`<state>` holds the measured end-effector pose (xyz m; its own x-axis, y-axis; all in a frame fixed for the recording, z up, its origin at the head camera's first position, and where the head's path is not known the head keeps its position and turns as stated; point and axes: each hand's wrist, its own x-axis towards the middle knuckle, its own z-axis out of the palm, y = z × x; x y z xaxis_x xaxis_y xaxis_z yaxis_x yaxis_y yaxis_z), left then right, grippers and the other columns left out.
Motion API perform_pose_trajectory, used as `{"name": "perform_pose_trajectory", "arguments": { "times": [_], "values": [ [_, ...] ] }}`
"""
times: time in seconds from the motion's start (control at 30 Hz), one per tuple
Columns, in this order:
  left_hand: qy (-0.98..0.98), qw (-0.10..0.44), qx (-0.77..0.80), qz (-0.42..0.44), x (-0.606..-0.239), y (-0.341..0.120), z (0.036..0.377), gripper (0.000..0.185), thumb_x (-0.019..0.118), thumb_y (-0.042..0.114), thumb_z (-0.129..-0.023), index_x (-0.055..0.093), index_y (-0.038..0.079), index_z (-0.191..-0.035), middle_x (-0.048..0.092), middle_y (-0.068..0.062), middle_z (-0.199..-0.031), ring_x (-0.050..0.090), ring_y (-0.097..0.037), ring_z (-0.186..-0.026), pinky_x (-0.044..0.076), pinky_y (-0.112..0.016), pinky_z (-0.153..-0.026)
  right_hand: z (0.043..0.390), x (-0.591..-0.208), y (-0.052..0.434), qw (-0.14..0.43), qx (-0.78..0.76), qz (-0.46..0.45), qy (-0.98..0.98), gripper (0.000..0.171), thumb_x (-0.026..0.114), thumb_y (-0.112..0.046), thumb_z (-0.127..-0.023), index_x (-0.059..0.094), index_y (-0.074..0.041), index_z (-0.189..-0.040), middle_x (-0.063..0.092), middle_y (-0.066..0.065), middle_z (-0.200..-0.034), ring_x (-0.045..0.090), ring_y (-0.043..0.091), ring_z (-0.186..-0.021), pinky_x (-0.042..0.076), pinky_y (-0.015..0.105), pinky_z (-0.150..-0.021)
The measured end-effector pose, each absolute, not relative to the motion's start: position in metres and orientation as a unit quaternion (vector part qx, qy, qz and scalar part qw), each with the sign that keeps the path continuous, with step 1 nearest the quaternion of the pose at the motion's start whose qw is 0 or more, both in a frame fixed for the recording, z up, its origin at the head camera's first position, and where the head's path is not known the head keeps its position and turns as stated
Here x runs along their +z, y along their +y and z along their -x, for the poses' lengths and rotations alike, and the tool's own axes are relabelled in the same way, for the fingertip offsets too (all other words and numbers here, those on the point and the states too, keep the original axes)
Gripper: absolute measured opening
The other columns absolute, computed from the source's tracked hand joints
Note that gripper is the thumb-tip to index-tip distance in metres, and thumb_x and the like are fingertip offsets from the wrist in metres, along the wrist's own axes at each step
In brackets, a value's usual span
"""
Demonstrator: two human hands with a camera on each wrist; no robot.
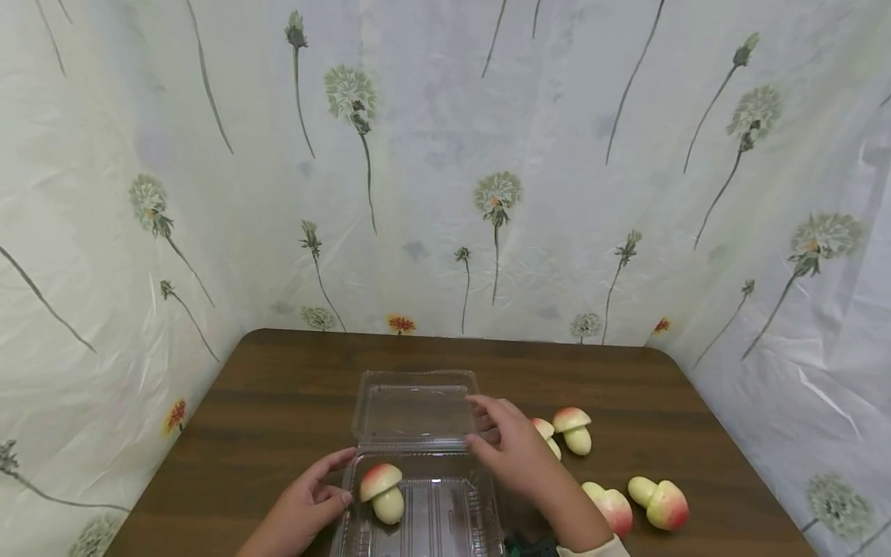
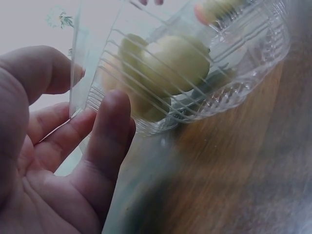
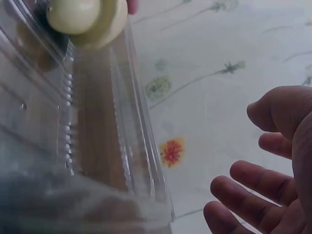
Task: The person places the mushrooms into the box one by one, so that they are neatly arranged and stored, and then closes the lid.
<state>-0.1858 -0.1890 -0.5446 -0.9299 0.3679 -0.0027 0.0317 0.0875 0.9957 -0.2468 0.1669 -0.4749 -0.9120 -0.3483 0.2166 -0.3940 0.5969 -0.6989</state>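
We read no writing on the clear clamshell box (image 1: 418,495) holding one toy mushroom (image 1: 382,492), our relaxed left hand (image 1: 306,507) against its corner, right hand (image 1: 511,449) loose over its lid, four mushrooms (image 1: 574,429) alongside.

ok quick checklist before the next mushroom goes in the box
1. Box lid open: ok, it lies flat behind the tray.
2. Room in the tray: ok, only one mushroom inside, at its left end.
3. Right hand free: ok, fingers straight, holding nothing.
4. Left hand steadying the box: cannot tell, open at the left wall.
5. Loose mushrooms in reach: ok, four lie right of the box.
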Motion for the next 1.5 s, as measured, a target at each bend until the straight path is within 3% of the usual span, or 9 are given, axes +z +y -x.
{"name": "perform_pose_trajectory", "arguments": {
  "times": [0.33, 0.6, 1.07, 1.5],
  "values": [
    [0.714, 0.134, 0.671, -0.149, -0.545, -0.19, 0.187, 0.069, 0.065, 0.008, -0.102, 0.029, -0.004, -0.161, 0.026, -0.037, -0.161, 0.069, -0.02, -0.106, 0.061, -0.028, -0.087, 0.247, -0.471, 0.187, 0.035, 0.382, -0.171, -0.908, 0.057, 0.075, -0.018, -0.098, 0.054, -0.024, -0.15, 0.063, 0.005, -0.129, 0.067, 0.019, -0.111, 0.06, 0.033, -0.089],
    [0.71, 0.136, 0.676, -0.144, -0.546, -0.189, 0.187, 0.07, 0.065, 0.007, -0.102, 0.03, -0.003, -0.161, 0.026, -0.036, -0.162, 0.069, -0.021, -0.105, 0.061, -0.028, -0.087, 0.251, -0.471, 0.209, 0.054, 0.377, -0.158, -0.911, 0.056, 0.074, -0.019, -0.098, 0.053, -0.021, -0.15, 0.062, 0.002, -0.13, 0.064, 0.022, -0.112, 0.059, 0.046, -0.094],
    [0.721, 0.125, 0.667, -0.14, -0.544, -0.188, 0.187, 0.069, 0.067, 0.008, -0.102, 0.032, 0.0, -0.16, 0.031, -0.034, -0.159, 0.069, -0.023, -0.106, 0.062, -0.029, -0.087, 0.255, -0.466, 0.238, 0.094, 0.347, -0.147, -0.921, 0.053, 0.075, -0.017, -0.097, 0.056, -0.014, -0.147, 0.064, 0.007, -0.124, 0.064, 0.027, -0.114, 0.06, 0.046, -0.09],
    [0.719, 0.131, 0.67, -0.133, -0.544, -0.189, 0.184, 0.069, 0.066, 0.009, -0.102, 0.032, 0.0, -0.161, 0.029, -0.034, -0.161, 0.069, -0.022, -0.105, 0.061, -0.029, -0.087, 0.26, -0.468, 0.26, 0.068, 0.327, -0.116, -0.935, 0.058, 0.073, -0.023, -0.1, 0.051, -0.012, -0.152, 0.058, 0.017, -0.139, 0.057, 0.037, -0.129, 0.054, 0.057, -0.102]
  ]
}}
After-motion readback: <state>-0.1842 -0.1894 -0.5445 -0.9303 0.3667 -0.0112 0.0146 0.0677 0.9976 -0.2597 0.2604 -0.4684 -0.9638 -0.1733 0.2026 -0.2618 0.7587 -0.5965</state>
